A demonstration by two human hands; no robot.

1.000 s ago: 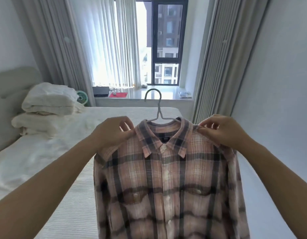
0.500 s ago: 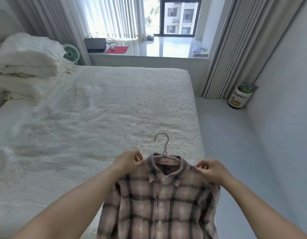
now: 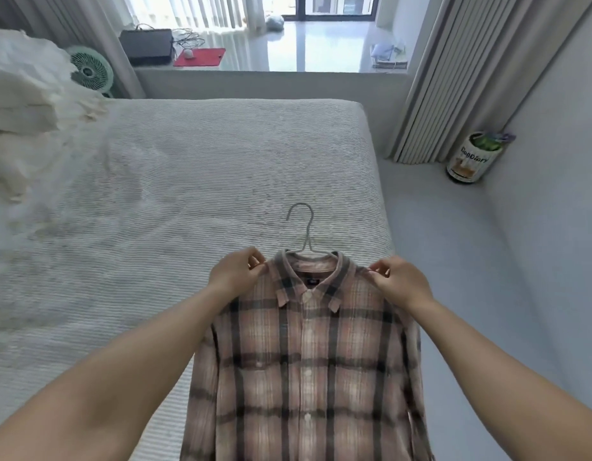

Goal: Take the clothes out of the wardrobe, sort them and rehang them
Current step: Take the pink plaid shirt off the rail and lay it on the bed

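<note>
Lowered from chest height a second ago, the plaid shirt (image 3: 308, 354) now hangs over the near edge of the bed (image 3: 188, 181), and the camera has tipped down with it, so the window has nearly left the top of the picture.

In the head view, the only one given, the left hand (image 3: 236, 276) pinches the shirt's left shoulder seam between thumb and curled fingers, and the right hand (image 3: 399, 281) pinches the other shoulder in the same way. Both grips are closed tight on cloth. The shirt is buttoned, front facing up, with the wire hanger (image 3: 304, 227) threaded through the collar and its hook lying out over the ribbed bedspread. Whether the collar end already rests on the mattress or hovers just above it cannot be told; the tail drops out of frame below.

Folded bedding (image 3: 25, 91) sits at the far left of the bed, a small green fan (image 3: 92, 71) stands behind it, and a printed can (image 3: 472, 158) stands on the floor by the curtain.

This looks like the laying-out part of sorting: the shirt is out of the wardrobe and being set down. Next, the hands should ease the shoulders flat onto the bedspread, keeping them level so the hanger stays seated, then let go.
</note>
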